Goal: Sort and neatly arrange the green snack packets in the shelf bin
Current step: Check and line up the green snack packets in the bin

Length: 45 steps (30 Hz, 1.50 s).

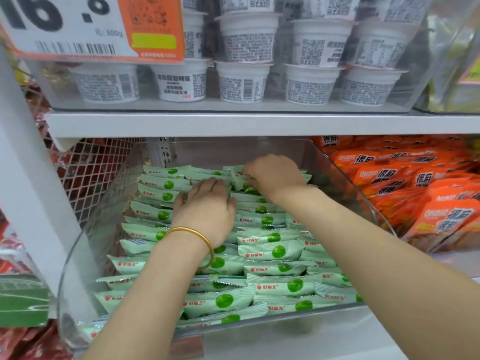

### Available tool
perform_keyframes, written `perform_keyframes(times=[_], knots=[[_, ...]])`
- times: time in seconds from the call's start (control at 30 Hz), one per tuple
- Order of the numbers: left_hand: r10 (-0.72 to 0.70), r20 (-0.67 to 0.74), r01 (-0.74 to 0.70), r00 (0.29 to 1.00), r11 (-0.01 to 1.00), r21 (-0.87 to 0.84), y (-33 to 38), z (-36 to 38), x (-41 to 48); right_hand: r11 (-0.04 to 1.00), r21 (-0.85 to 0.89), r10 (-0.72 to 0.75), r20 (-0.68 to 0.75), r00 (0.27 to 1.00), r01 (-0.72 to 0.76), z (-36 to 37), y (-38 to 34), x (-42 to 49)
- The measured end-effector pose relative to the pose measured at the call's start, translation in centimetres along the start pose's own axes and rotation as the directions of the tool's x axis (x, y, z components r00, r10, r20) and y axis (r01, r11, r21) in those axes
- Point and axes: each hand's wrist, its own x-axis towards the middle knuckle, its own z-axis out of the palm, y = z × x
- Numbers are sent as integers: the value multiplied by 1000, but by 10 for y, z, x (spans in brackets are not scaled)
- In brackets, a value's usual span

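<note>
well, the clear shelf bin (70, 302) is filled with green snack packets (272, 252), laid flat in overlapping rows, most with the green dot facing up. the left grip (205, 207) lies spread, fingers fairly straight, pressing on packets in the middle of the bin; a gold bangle (193, 236) circles its wrist. just beyond it and to its right, the right grip (272, 175) curls its fingers round one green packet (237, 180) at the back of the pile. right of that grip, a neighbouring bin holds orange packets (428, 193). above both grips, an upper bin (259, 106) holds stacked white cups (246, 81).
</note>
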Motion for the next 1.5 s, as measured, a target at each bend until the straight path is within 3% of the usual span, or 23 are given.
perform_keyframes(times=[0.23, 0.37, 0.5, 0.67, 0.9, 1.07, 1.2, 1.37, 1.5], knots=[[76, -62, -80, 995, 994, -69, 6, -3, 3, 986, 132, 92, 48, 995, -98, -12, 11, -4], [117, -27, -118, 993, 992, -52, 9, 0, 9, 993, 85, 80, 37, 996, -83, 8, 3, 0], [107, 64, -108, 992, 994, 15, 6, 6, 13, 963, 242, 102, 94, 990, -123, 0, 12, -5], [100, 104, -105, 990, 994, 43, 5, 6, 14, 861, 433, 336, -88, 938, -268, -15, 31, -19], [78, 68, -79, 995, 997, 22, 5, 8, 13, 811, 513, 359, -59, 932, -280, 7, 15, -4], [52, 75, -56, 996, 997, 51, 4, 8, 13, 808, 472, 415, -35, 909, -351, 20, 9, 7], [55, 72, -59, 996, 997, 53, 4, 10, 13, 691, 633, 456, -8, 890, -348, 24, 11, 10], [65, 45, -66, 997, 998, 23, 3, 10, 13, 398, 887, 530, -16, 848, -232, 22, 17, 3], [12, -168, -44, 986, 981, -188, 3, 5, 11, 260, 962, 554, -82, 828, -78, 3, 13, -16]])
